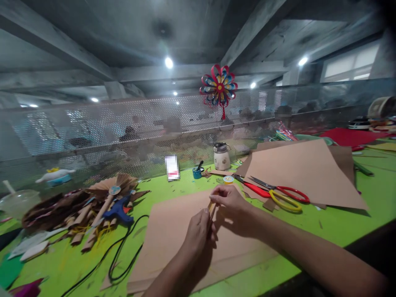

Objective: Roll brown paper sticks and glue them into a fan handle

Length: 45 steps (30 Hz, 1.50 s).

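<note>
Over a stack of brown kraft paper (173, 231), my left hand (198, 227) and my right hand (231, 206) meet, both closed on a narrow brown paper strip (211, 206). My right hand pinches its upper end between thumb and fingers. Lower down, my left hand grips the same strip, and its fingers hide much of it. To the right of my hands lie scissors with red and yellow handles (286, 200), open, partly on a large loose kraft sheet (297, 173).
A blue glue gun (119, 211) with a black cord (123, 243) lies left, beside paper rolls and a paper fan (113, 185). A white jar (222, 159) and a small blue pot (197, 172) stand behind. A plastic cup (20, 204) is far left. A perforated screen (145, 128) bounds the table.
</note>
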Each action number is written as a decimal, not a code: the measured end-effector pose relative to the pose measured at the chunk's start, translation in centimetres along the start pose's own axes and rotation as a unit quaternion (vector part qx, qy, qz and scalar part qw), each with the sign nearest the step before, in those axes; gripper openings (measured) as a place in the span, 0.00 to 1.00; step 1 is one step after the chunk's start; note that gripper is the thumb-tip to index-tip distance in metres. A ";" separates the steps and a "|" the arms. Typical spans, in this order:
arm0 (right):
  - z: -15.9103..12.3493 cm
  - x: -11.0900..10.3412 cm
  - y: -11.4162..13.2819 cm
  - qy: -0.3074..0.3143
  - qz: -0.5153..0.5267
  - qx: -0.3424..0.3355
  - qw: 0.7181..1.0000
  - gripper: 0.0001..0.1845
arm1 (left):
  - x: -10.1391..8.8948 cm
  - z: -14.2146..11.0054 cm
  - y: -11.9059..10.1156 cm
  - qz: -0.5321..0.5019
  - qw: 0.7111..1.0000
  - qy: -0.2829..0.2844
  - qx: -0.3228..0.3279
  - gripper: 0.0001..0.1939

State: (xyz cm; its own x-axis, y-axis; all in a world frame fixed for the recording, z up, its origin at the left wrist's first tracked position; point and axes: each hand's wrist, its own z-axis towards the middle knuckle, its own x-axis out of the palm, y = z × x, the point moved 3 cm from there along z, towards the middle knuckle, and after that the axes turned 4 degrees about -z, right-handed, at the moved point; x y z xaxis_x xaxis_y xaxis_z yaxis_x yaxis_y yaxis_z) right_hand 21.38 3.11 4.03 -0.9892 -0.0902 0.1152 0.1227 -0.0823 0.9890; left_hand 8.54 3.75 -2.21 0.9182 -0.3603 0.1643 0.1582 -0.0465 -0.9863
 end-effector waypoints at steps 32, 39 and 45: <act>2.6 -4.0 -0.9 0.122 -0.016 0.005 0.992 0.25 | 0.8 -2.1 -1.0 -0.069 0.996 0.051 -0.038 0.20; 3.1 -5.8 -0.6 0.118 -0.013 -0.017 0.993 0.26 | 2.2 -4.2 -2.9 -0.093 0.991 0.021 -0.093 0.17; 3.1 -6.0 -0.5 0.089 0.011 -0.044 0.995 0.17 | 3.1 -4.9 -3.9 -0.138 0.986 0.047 -0.083 0.15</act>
State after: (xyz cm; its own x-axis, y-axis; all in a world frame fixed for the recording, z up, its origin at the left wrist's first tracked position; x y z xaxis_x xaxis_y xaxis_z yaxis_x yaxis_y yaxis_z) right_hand 26.96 6.79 3.13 -0.9573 -0.2670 0.1105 0.1581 -0.1639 0.9737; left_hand 8.93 -1.79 2.11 0.8099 -0.3962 0.4326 0.3285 -0.3047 -0.8940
